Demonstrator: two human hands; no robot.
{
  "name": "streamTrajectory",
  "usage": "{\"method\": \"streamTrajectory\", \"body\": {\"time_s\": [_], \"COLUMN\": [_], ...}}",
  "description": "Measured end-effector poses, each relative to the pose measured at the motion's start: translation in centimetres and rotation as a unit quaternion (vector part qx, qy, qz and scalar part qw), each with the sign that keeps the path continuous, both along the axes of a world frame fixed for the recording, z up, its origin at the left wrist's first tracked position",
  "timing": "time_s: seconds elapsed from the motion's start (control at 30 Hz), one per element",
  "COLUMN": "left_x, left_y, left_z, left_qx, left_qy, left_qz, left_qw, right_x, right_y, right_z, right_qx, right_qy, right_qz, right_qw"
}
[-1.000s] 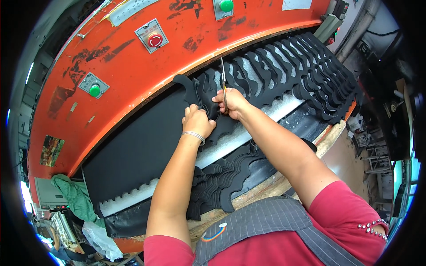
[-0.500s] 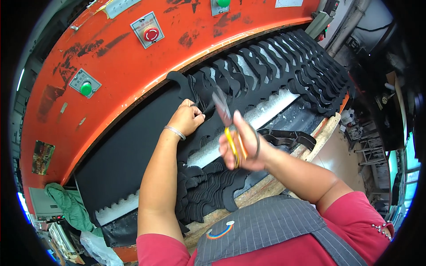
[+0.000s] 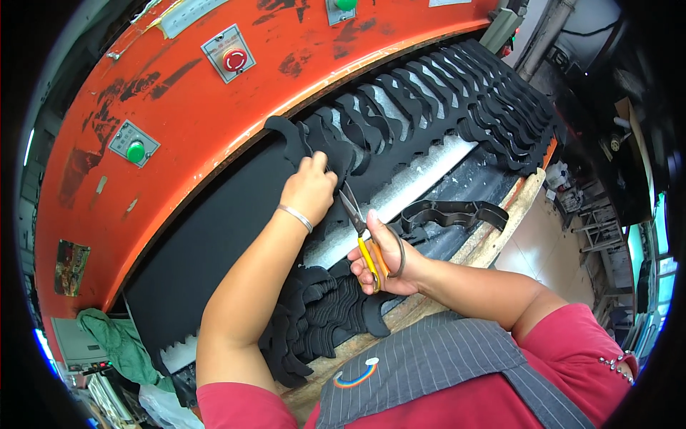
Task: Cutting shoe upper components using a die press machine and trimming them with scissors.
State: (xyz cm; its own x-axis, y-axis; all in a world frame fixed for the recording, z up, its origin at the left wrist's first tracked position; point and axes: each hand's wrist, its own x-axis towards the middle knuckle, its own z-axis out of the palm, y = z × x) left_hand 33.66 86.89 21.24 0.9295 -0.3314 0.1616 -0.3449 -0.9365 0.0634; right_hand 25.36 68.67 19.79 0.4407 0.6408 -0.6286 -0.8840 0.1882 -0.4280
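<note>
My right hand (image 3: 391, 259) holds a pair of scissors (image 3: 353, 209) by its yellow and orange handles. The blades are slightly apart, and their tips point up at the black sheet (image 3: 207, 222). My left hand (image 3: 310, 187) is closed at the cut edge of that sheet, its fingers pinching a wavy black cut piece (image 3: 340, 151) just left of the blade tips. The exact grip is partly hidden under the fingers. Below the left wrist lies a pile of wavy black cut pieces (image 3: 336, 314).
An orange machine (image 3: 171, 93) with green and red buttons curves along the far side. Rows of cut black strips (image 3: 429, 89) lie at the upper right. A black wavy loop-shaped die (image 3: 457, 214) rests by the wooden front edge (image 3: 525, 204). Green cloth (image 3: 118, 343) hangs at lower left.
The scissors have come down and nearer the left hand, and their blades now show sharply. My left hand has shifted slightly up and right along the cut edge.
</note>
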Motion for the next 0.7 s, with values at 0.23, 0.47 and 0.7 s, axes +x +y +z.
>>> {"method": "streamTrajectory", "body": {"time_s": [0.23, 0.47, 0.7], "left_x": [-0.1, -0.2, -0.5], "left_y": [1.4, 2.1, 1.7], "left_z": [-2.2, -3.5, -3.2], "left_qx": [0.048, -0.170, -0.177], "left_qy": [-0.034, -0.138, -0.192], "left_qz": [-0.072, -0.093, -0.117], "left_qw": [0.996, 0.971, 0.958], "right_x": [-0.1, -0.6, 0.1], "right_y": [0.9, 2.4, 4.4], "right_z": [0.7, 1.4, 0.8], "right_qx": [0.044, 0.086, 0.087], "right_qy": [0.032, 0.040, -0.002], "right_qz": [-0.009, -0.016, -0.097], "right_qw": [0.998, 0.995, 0.992]}}
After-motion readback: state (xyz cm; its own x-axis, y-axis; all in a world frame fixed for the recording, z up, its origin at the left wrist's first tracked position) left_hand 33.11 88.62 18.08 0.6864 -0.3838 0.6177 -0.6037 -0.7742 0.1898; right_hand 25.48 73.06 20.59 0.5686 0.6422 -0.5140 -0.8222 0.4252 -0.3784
